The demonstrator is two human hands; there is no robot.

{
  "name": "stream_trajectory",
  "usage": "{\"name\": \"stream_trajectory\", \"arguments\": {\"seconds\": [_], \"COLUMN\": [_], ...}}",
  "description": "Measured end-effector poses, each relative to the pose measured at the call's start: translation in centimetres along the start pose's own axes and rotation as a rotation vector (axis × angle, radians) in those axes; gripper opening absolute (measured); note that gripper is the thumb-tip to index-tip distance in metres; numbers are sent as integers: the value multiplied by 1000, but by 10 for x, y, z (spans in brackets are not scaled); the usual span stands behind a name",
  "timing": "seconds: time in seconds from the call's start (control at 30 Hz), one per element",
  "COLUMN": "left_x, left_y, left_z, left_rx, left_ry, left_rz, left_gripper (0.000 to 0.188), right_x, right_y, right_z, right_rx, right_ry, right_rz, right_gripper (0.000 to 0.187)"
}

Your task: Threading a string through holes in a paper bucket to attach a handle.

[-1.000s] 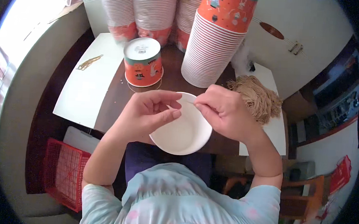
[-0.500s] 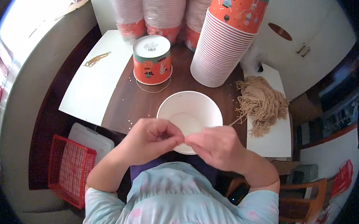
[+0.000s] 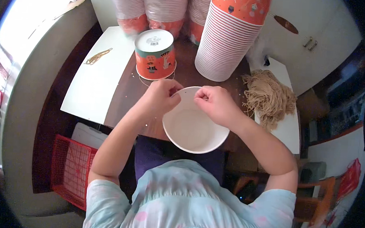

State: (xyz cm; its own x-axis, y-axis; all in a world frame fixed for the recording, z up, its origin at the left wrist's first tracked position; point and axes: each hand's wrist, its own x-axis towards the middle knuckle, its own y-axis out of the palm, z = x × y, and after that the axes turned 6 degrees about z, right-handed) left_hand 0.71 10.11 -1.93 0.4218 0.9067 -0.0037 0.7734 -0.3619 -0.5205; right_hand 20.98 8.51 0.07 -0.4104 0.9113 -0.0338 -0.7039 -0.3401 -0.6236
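A white-lined paper bucket (image 3: 196, 133) stands mouth up at the table's near edge, with a small dark hole by its far rim. My left hand (image 3: 162, 97) is at the far left of that rim, thumb and fingers pinched together. Over the far right of the rim my right hand (image 3: 217, 103) is closed, fingertips curled inward. What either hand pinches is too small to make out. Behind them an orange and green printed bucket (image 3: 154, 62) rests upside down, a thin cord showing around its base.
A tall nested stack of buckets (image 3: 226, 45) stands behind, with wrapped stacks (image 3: 166, 6) at the back. On the right lies a heap of tan cords (image 3: 269, 96). A small cord bundle (image 3: 98, 56) is on the white left board. A red basket (image 3: 72, 170) sits lower left.
Both hands have moved from the bucket's near side to its far rim and drawn apart. The near bucket is tilted differently, its mouth showing more fully. The view has shifted slightly.
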Motion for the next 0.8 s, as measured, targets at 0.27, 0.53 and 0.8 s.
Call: {"name": "stream_trajectory", "arguments": {"seconds": [0.27, 0.53, 0.8], "left_x": [-36, -31, -32], "left_y": [37, 41, 38], "left_z": [-2, 9, 8], "left_rx": [-320, -530, -578], "left_ry": [-41, -31, -70], "left_rz": [-194, -175, -135], "left_gripper": [31, 29, 31], "right_x": [0, 1, 1], "right_y": [9, 17, 18], "right_z": [-11, -11, -11], "right_rx": [-142, -199, -228], "right_ry": [-43, -148, -75], "right_rz": [-12, -76, -78], "right_gripper": [12, 11, 12]}}
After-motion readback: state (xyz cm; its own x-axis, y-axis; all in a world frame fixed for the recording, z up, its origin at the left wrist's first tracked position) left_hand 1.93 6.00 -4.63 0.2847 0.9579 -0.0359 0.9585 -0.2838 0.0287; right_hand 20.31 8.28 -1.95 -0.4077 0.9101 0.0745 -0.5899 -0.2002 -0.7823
